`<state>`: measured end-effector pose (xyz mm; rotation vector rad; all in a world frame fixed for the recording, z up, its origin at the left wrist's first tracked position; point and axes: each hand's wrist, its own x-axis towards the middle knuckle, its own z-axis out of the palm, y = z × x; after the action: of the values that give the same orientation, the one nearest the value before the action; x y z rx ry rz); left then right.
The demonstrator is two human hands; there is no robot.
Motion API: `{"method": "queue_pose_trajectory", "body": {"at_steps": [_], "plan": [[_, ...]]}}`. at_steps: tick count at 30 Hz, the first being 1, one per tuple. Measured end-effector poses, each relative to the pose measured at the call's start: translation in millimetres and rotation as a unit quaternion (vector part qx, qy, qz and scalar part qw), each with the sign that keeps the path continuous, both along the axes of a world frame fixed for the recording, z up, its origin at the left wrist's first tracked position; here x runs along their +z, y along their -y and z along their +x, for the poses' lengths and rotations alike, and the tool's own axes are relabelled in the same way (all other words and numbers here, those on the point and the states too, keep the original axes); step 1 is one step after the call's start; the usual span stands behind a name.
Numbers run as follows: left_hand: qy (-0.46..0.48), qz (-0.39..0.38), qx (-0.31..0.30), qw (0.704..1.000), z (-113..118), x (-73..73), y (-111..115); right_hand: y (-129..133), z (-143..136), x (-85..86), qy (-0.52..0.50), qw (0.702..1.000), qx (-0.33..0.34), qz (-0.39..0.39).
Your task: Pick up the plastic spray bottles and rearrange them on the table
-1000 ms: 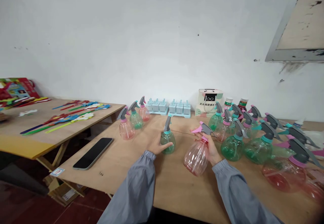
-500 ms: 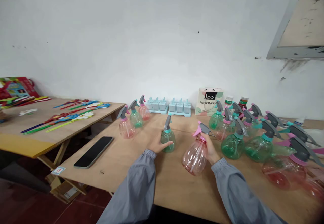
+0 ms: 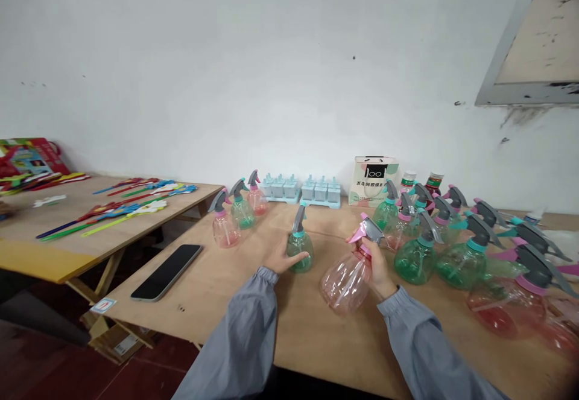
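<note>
My right hand (image 3: 379,267) grips a clear pink spray bottle (image 3: 344,284) by its neck, below the grey and pink trigger head; the bottle leans, its base toward the lower left. My left hand (image 3: 283,258) is wrapped round the left side of a green spray bottle (image 3: 300,250) that stands upright on the wooden table (image 3: 325,352), thumb across its front. Left of that hand stand a pink bottle (image 3: 226,230), a green one (image 3: 243,212) and another pink one (image 3: 257,200). Several green and pink spray bottles (image 3: 415,261) crowd the table to the right.
A black phone (image 3: 167,272) lies at the table's left. Light-blue popsicle moulds (image 3: 321,192), a paper bag (image 3: 371,183) and white-capped bottles (image 3: 435,183) stand along the wall. The left table (image 3: 49,255) holds colourful strips (image 3: 122,210).
The pink bottle in my right hand has tilted further, its base swinging left and its trigger head shifting right and slightly up. My left hand keeps its hold on the green bottle.
</note>
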<state>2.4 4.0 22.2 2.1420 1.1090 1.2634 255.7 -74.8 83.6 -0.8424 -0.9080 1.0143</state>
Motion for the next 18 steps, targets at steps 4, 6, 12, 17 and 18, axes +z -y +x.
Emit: {"method": "queue_pose_trajectory", "body": {"at_steps": [4, 6, 12, 17, 18], "plan": [[-0.007, -0.015, -0.001, 1.0, 0.5, 1.3, 0.4, 20.4, 13.6, 1.0, 0.116, 0.993, -0.011, 0.025], [-0.007, -0.022, -0.002, 1.0, 1.1, 3.1, 1.6, 36.1, 30.8, -4.2, 0.178, 0.982, -0.067, 0.02], [-0.016, 0.028, -0.028, 0.999, 1.4, 12.6, 5.0, 87.0, 101.4, -18.1, 0.254, 0.919, -0.301, 0.004], [-0.035, 0.064, -0.029, 0.997, 2.3, 17.3, 6.2, 100.7, 141.0, -21.5, 0.313, 0.854, -0.414, 0.03], [-0.029, 0.059, -0.027, 0.997, 2.7, 17.6, 6.6, 98.3, 145.2, -22.8, 0.327, 0.848, -0.416, 0.03]]}}
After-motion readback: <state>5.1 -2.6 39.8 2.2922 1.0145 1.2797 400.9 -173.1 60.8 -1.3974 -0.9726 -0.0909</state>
